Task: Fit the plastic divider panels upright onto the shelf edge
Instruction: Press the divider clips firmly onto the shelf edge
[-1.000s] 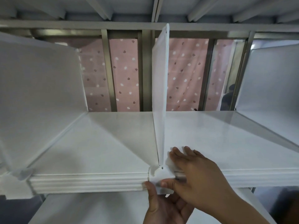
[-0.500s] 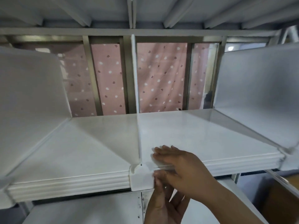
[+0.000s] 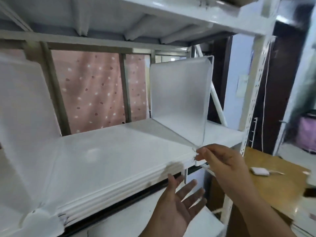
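A white shelf board (image 3: 106, 156) carries two translucent plastic divider panels, both upright. The left panel (image 3: 25, 117) fills the left side, and its clip (image 3: 39, 218) sits on the ribbed front edge. The right panel (image 3: 179, 100) stands near the shelf's right end. My right hand (image 3: 220, 159) pinches the foot of the right panel at the shelf edge, thumb below and forefinger above. My left hand (image 3: 177, 202) hovers palm up below the front edge with its fingers spread, holding nothing.
A perforated white upright (image 3: 253, 100) frames the shelf's right end. A pink dotted curtain (image 3: 92, 93) hangs behind. At the right, a wooden tabletop (image 3: 273, 189) bears a small white object (image 3: 259, 171). Another shelf (image 3: 119, 223) lies below and one close above.
The view has swung right. Both hands have left the middle panel's clip; my right hand now pinches the right-hand panel's foot, and my left hand has dropped and opened.
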`<state>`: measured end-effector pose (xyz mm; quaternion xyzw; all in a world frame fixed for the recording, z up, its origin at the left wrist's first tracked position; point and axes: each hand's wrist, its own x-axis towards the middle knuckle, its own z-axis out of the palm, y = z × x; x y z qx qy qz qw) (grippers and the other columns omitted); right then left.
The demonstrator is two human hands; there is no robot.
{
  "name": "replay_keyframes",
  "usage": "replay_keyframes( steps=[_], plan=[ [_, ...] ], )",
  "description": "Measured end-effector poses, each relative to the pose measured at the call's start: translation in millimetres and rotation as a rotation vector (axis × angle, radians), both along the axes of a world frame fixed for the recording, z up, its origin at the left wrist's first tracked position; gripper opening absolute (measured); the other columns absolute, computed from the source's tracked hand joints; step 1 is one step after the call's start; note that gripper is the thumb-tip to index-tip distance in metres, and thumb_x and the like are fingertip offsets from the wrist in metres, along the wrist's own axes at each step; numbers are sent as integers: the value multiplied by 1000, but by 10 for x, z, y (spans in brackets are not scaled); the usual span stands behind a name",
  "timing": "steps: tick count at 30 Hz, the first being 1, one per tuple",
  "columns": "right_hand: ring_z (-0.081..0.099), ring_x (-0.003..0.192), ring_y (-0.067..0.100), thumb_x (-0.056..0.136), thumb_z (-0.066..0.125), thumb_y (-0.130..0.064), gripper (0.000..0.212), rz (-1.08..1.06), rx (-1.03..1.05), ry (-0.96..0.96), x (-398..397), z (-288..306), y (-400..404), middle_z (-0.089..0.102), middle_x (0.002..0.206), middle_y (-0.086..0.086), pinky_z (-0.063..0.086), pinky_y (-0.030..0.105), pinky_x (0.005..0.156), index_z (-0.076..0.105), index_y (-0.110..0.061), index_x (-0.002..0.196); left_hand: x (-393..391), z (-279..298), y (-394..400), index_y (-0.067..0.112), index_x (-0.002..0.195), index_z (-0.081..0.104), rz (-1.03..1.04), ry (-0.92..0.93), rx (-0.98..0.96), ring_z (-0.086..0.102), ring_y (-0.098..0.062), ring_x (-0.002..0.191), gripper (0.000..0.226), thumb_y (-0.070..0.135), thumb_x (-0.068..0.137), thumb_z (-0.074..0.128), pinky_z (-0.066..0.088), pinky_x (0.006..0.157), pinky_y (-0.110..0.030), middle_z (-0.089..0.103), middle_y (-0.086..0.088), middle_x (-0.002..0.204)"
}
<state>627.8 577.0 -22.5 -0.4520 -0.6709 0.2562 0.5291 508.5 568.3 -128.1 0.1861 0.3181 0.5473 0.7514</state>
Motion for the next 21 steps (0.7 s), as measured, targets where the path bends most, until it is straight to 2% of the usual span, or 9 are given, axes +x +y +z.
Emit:
replay_keyframes(
  steps=[1,3,7,8,9,11,13,16,21],
  plan=[
    [74,89,3,100,64,-28,16,-45,-23,-22,129,-34,100,80,90,-13,61,33,87,80,-25,100,-191,135,-1,8,134,62,2,-114,10,75,-52,105,87,59,64,71,64,80,-57,76,-28,120],
    [73,92,2,100,64,-33,20,-90,-61,-82,316,-92,267,79,99,-15,62,35,90,76,-25,112,-85,266,167,9,138,59,67,-115,-28,72,-51,113,95,68,64,67,63,88,-58,71,-28,130],
    [66,89,-6,99,64,-42,35,-85,-49,-311,487,-165,577,65,122,-23,48,6,73,64,-32,133,202,309,426,4,143,57,91,-104,0,70,-44,123,110,82,65,58,54,108,-55,68,-29,136],
    [65,97,-4,100,64,-41,39,-72,-49,-369,505,-185,673,61,129,-21,45,5,77,60,-33,138,207,274,520,3,145,56,106,-129,29,68,-42,126,112,82,66,59,51,111,-55,67,-29,138],
    [61,115,-2,100,64,-38,43,-47,-42,-419,521,-211,785,58,140,-18,42,5,89,57,-33,143,222,250,586,2,148,54,118,-150,41,66,-41,130,112,81,69,59,48,115,-55,65,-29,140],
    [33,148,-1,100,66,-34,51,25,-35,-495,522,-259,992,46,159,-14,28,16,112,53,-30,149,292,225,631,2,150,53,128,-166,92,62,-39,135,109,80,74,55,42,119,-54,64,-28,143],
    [15,149,-8,98,69,-34,58,72,-26,-539,518,-326,1153,39,164,-14,18,19,118,49,-29,153,345,203,682,4,149,55,138,-167,145,64,-38,132,108,81,73,56,45,115,-52,64,-27,143],
    [23,152,-3,97,70,-36,55,-5,63,-548,490,-442,1267,44,160,-15,19,23,120,53,-31,150,362,202,730,7,154,50,142,-236,260,66,-36,129,120,75,60,83,53,109,-49,59,-27,149],
    [35,148,-1,94,73,-32,49,-101,145,-501,436,-574,1298,54,152,-17,31,26,118,62,-33,142,274,162,794,-4,149,51,127,-199,292,64,-41,131,122,60,55,95,48,116,-48,57,-32,148]
  ],
)
